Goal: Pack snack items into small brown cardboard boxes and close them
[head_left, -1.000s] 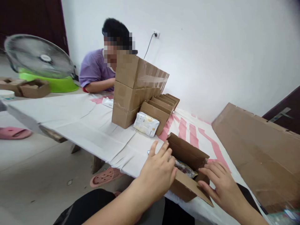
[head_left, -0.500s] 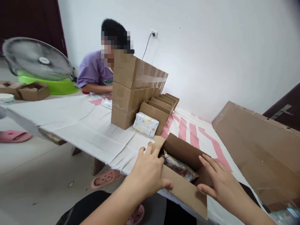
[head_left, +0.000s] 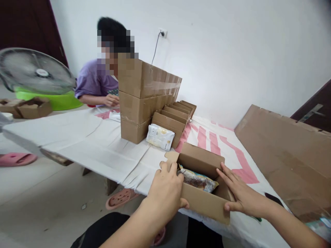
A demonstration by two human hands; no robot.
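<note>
A small open cardboard box (head_left: pixel 204 203) sits at the near edge of the cloth-covered table (head_left: pixel 85 137). Inside it lies a crinkled packet (head_left: pixel 198 179). My left hand (head_left: pixel 167 193) grips the box's left end, fingers over the rim and thumb on the front wall. My right hand (head_left: pixel 241 194) presses flat against the box's right end with its fingers stretched out and the thumb on the front corner.
A tall stack of taped cartons (head_left: pixel 142 100) stands mid-table with a row of folded boxes (head_left: pixel 176 119) and a white pouch (head_left: pixel 160 136) beside it. A person in a purple shirt (head_left: pixel 93 81) sits behind. A large cardboard sheet (head_left: pixel 287 151) leans at right. A fan (head_left: pixel 36 70) stands at left.
The box's front flap has swung up from hanging over the table edge to standing as the front wall. Both hands shifted to the box's ends. The view drifted a little to the right.
</note>
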